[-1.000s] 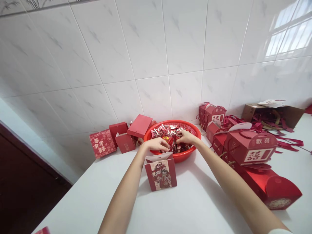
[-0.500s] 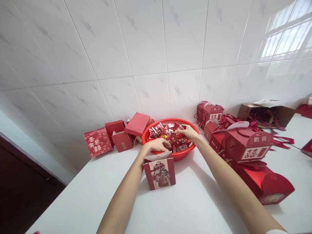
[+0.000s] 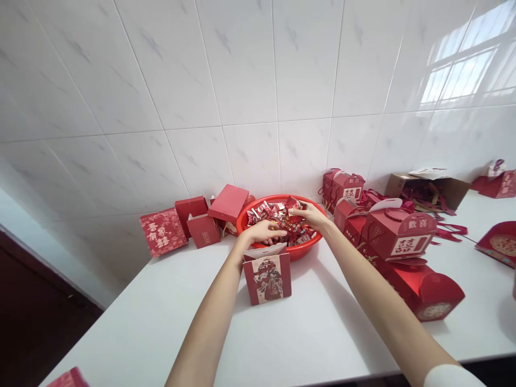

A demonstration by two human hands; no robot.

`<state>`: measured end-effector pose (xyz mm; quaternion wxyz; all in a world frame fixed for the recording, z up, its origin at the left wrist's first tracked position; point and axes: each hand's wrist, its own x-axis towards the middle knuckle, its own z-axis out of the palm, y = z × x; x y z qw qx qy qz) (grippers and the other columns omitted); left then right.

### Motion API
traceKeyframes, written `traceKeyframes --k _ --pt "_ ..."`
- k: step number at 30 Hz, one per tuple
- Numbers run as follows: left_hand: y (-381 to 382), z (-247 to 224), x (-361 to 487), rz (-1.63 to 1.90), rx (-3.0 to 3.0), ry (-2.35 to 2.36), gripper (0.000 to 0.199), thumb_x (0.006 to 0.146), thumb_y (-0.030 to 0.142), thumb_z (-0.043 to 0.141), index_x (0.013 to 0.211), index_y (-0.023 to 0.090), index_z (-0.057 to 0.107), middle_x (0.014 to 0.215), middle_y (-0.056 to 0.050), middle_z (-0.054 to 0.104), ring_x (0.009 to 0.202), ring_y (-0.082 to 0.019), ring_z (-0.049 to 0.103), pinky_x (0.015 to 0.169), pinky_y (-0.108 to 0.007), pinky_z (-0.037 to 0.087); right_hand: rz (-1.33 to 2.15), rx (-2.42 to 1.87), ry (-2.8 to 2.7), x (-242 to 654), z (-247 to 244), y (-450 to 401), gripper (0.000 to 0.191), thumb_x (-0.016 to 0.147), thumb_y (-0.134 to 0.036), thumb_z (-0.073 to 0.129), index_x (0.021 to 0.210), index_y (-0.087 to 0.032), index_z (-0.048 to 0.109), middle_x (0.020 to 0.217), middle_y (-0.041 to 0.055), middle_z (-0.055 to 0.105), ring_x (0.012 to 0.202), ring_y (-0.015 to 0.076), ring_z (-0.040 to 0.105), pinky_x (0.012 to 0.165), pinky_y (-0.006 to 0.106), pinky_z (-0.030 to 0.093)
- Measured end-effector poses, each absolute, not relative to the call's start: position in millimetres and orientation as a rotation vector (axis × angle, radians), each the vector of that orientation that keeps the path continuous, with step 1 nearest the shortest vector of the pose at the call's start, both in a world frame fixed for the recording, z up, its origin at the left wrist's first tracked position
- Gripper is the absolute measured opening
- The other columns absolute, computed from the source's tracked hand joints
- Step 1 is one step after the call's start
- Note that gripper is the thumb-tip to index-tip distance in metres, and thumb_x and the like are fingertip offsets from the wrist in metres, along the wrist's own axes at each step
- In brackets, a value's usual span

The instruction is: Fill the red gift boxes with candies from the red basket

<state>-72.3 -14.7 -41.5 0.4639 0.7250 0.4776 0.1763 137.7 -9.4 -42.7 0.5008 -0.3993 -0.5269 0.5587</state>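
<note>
Wrapped candies (image 3: 278, 212) in mostly red wrappers fill a red plastic basket (image 3: 303, 251) near the wall. My left hand (image 3: 264, 233) reaches over the basket's near left side, its fingers bent among the candies; what they hold, if anything, is hidden. From the right, my right hand (image 3: 312, 216) reaches in, with thumb and fingers closed on a red-wrapped candy (image 3: 294, 203). Just in front of the basket stands an upright red gift box (image 3: 267, 279) with a printed couple on its face and its top flaps open, close below my left hand.
Red boxes (image 3: 163, 232) lean by the wall on the left. Stacked red gift boxes (image 3: 399, 234) with handles stand on the right, beside my right forearm. A cardboard box (image 3: 457, 196) with ribbons sits behind them. The white table (image 3: 322, 333) ends at the front and left edges.
My left hand has lifted slightly and shifted right over the candies. A red-wrapped candy now shows raised at my right fingertips. The view has turned slightly right.
</note>
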Motion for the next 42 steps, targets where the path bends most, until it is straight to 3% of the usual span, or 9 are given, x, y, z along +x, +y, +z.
traceKeyframes --k 14,19,25,42 --pt "-10.2 -45.6 -82.9 0.883 1.702 1.046 0.040 0.071 0.053 0.074 0.063 0.017 0.058 0.062 0.000 0.059 0.061 -0.014 0.056 0.059 -0.027 0.048 1.435 -0.914 -1.363 134.2 -38.5 -14.5 0.041 0.060 -0.029 0.090 0.094 -0.020 0.069 0.094 0.0039 0.072 0.086 0.0198 0.068 0.055 0.026 0.063" --pt "-4.7 -49.8 -83.7 1.031 1.754 1.091 0.036 0.075 0.050 0.065 0.062 0.019 0.051 0.061 0.003 0.049 0.059 -0.013 0.047 0.058 -0.026 0.042 1.476 -0.953 -1.448 133.5 -39.3 -15.0 0.045 0.051 -0.025 0.093 0.088 -0.016 0.069 0.087 0.0041 0.073 0.079 0.0192 0.068 0.055 0.026 0.062" --pt "-4.2 -52.4 -84.4 1.071 1.754 1.094 0.036 0.074 0.048 0.062 0.059 0.020 0.045 0.062 0.004 0.044 0.060 -0.012 0.042 0.059 -0.026 0.039 1.478 -0.973 -1.559 134.0 -44.6 -11.5 0.049 0.056 -0.028 0.090 0.099 -0.015 0.070 0.085 0.0029 0.073 0.071 0.0178 0.069 0.053 0.025 0.059" --pt "-4.6 -53.4 -83.9 1.027 1.644 1.052 0.033 0.061 0.042 0.077 0.057 0.018 0.055 0.053 0.005 0.049 0.053 -0.010 0.045 0.053 -0.024 0.034 1.460 -1.058 -1.575 127.2 -40.6 -16.1 0.045 0.051 -0.025 0.093 0.084 -0.015 0.065 0.077 0.0008 0.069 0.067 0.0161 0.067 0.053 0.026 0.060"
